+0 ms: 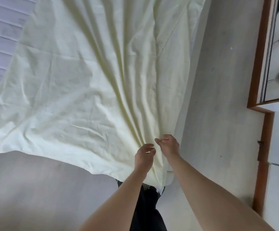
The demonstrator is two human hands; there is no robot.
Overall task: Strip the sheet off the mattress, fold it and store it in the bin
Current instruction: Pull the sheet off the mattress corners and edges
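A pale yellow-green sheet point(88, 77) fans out ahead of me, lying partly over the quilted white mattress point(0, 47) at the upper left and partly over the floor. Its folds run together at my two hands near the bottom centre. My left hand point(143, 155) pinches the gathered cloth with curled fingers. Just to its right, my right hand point(168, 145) curls its fingers and thumb round the same bunch. A short tail of sheet hangs below my hands. No bin is in view.
Grey floor point(218, 80) runs along the right of the sheet and spreads below its left part. A white cabinet point(278, 52) with brown trim and round knobs stands at the far right. My dark trousers point(147, 209) show between my forearms.
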